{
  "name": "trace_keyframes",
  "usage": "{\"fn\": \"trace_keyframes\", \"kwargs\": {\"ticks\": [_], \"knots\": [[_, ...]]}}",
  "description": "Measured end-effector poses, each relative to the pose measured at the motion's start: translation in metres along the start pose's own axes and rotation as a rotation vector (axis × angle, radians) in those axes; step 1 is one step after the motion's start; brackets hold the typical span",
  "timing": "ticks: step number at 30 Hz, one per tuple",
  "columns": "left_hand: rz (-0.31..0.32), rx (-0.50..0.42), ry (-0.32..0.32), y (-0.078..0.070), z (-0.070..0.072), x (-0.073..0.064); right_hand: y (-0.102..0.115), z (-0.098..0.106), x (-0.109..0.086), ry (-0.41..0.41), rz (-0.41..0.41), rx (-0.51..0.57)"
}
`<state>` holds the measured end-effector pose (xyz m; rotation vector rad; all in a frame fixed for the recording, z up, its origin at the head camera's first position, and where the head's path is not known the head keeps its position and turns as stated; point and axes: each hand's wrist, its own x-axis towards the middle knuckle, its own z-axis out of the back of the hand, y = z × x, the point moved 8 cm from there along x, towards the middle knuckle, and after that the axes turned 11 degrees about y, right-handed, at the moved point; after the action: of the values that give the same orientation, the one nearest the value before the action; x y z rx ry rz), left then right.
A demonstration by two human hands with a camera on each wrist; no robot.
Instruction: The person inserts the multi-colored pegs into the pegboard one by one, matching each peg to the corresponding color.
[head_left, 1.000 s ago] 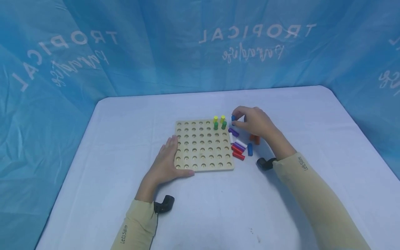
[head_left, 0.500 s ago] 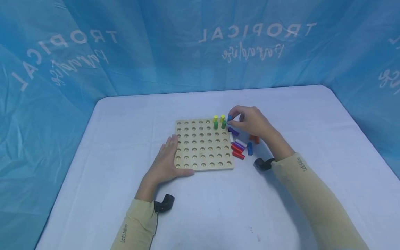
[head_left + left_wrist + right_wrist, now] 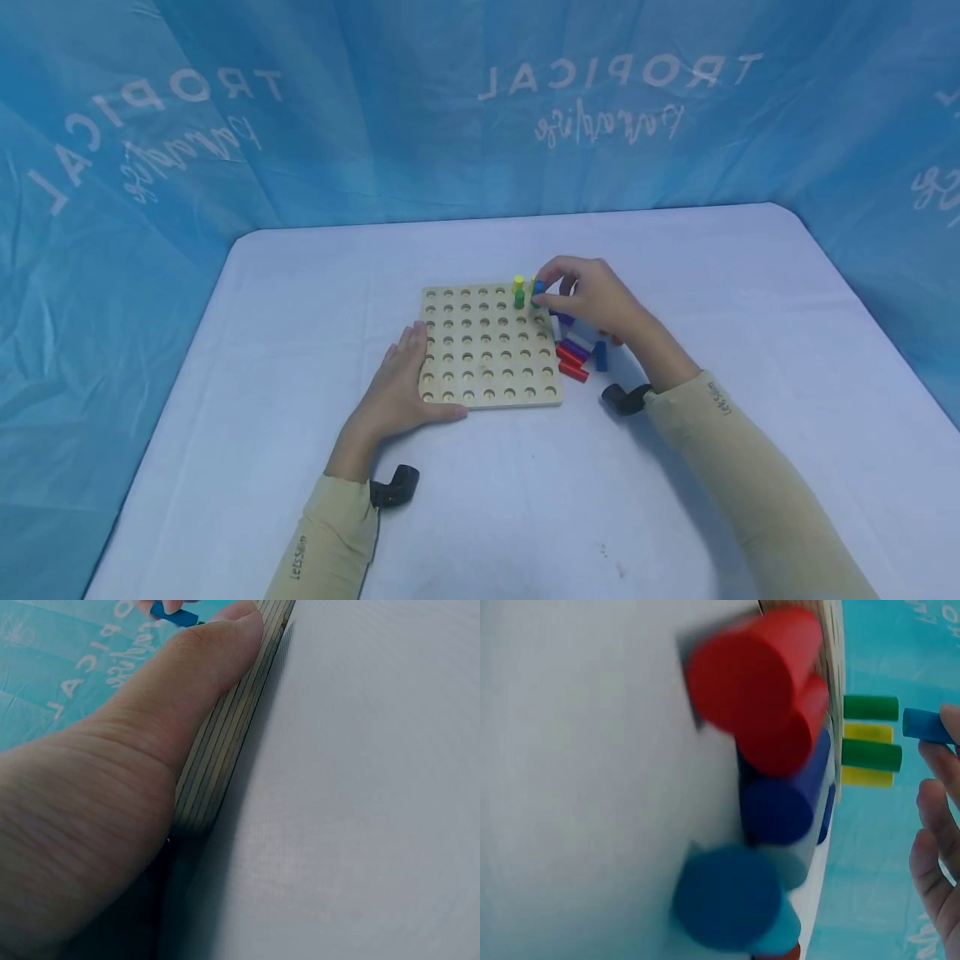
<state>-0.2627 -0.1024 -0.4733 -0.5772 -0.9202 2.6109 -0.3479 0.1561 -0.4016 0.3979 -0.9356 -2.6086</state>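
Observation:
A square wooden pegboard (image 3: 476,365) with rows of round holes lies on the table. My left hand (image 3: 397,385) rests against its near left corner, fingers straight along the left side and thumb (image 3: 202,667) on the front edge. My right hand (image 3: 600,296) pinches a blue peg (image 3: 924,724) between thumb and fingers, above the board's far right corner. In the right wrist view this peg is clear of the standing pegs. Two green pegs (image 3: 871,754) and two yellow pegs (image 3: 870,778) stand upright in that corner.
Loose pegs lie along the board's right side: red (image 3: 573,371), white (image 3: 556,327), purple (image 3: 567,319), another blue peg (image 3: 601,356), and orange (image 3: 617,339) partly behind the right hand. A blue curtain (image 3: 420,125) hangs behind the white table (image 3: 495,500).
My right hand has moved left with the blue peg, from beside the board to over its far right corner. The left hand stays where it was.

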Motion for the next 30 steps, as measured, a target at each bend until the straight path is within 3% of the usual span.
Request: {"fn": "trace_keyframes", "kwargs": {"ticks": [8, 17, 30], "knots": [[0.003, 0.016, 0.003, 0.002, 0.000, 0.001, 0.010, -0.013, 0.004, 0.051, 0.075, -0.003], [-0.005, 0.007, 0.006, 0.001, -0.001, 0.002, 0.011, -0.022, 0.006, 0.111, 0.050, -0.048], [-0.011, 0.014, 0.000, -0.001, 0.001, 0.000, 0.007, -0.027, 0.009, 0.129, 0.050, -0.053]]}}
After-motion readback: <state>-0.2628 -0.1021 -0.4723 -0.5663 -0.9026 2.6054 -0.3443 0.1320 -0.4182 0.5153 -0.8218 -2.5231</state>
